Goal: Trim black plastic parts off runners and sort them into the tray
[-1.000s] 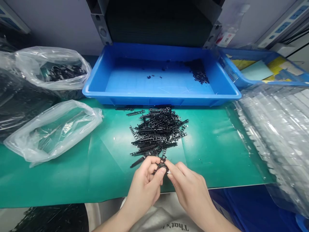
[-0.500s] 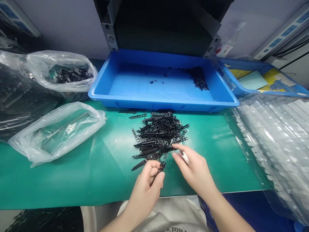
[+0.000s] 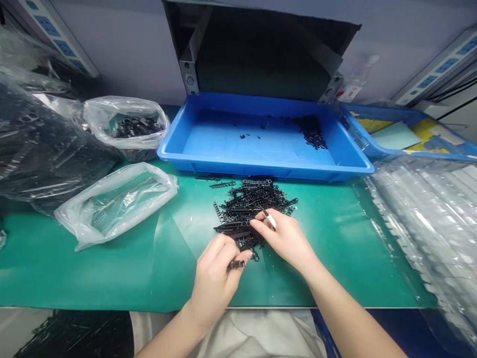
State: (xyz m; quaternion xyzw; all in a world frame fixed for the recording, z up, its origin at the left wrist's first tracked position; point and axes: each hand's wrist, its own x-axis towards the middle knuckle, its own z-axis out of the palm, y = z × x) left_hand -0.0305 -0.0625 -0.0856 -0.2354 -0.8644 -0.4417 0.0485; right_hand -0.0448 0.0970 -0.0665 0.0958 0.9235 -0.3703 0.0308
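My left hand (image 3: 216,271) is closed around a small black plastic part (image 3: 236,265), whose end pokes out between thumb and fingers. It is at the near edge of a pile of black plastic strips (image 3: 257,196), many with a ladder-like row of holes. My right hand (image 3: 285,236) is closed on a slim tool with a white body (image 3: 270,220), mostly hidden by the fingers; its kind does not show. The fingertips of that hand are over the pile, and I cannot tell whether they also pinch a strip.
Behind the pile, a blue tray (image 3: 268,171) holds small black pieces. At left stand an open clear bag (image 3: 115,238), a bag of black parts (image 3: 126,144) and a large filled bag (image 3: 48,144). Clear plastic trays (image 3: 428,238) are stacked at right beside a blue basket (image 3: 413,151).
My left hand has turned over, palm down, with the black part now pointing toward the right. My right hand has shifted left and further over the pile. The head view has also shifted.
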